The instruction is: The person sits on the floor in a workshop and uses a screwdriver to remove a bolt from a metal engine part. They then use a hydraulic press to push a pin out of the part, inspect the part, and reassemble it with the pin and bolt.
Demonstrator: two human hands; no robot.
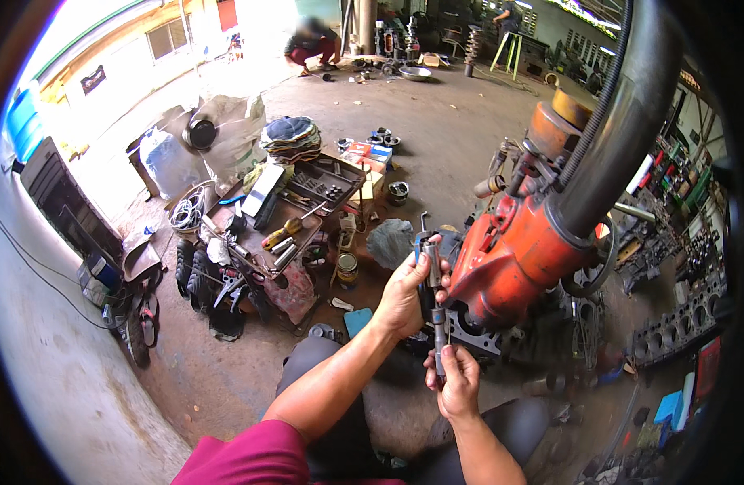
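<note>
In front of my knees, both hands are closed on what looks like a micrometer (pixel 439 327), held upright with its grey barrel pointing down. My left hand (pixel 403 301) wraps around its upper part, where a short shiny metal cylinder (pixel 433 263) sits beside the dark frame. Fingers partly hide how the cylinder meets the frame. Lower down, my right hand (pixel 457 380) pinches the barrel's bottom end between thumb and fingers. Just to the right of the hands is a large orange machine part (pixel 517 259) on a thick dark column (pixel 622 129).
A cluttered low table (pixel 295 250) at left carries a screwdriver (pixel 285 233), a tray of sockets (pixel 323 184) and stacked cloths (pixel 291 137). An engine block (pixel 679 323) and tool racks line the right. Another person (pixel 313 44) crouches far back. A white wall (pixel 57 364) borders the left.
</note>
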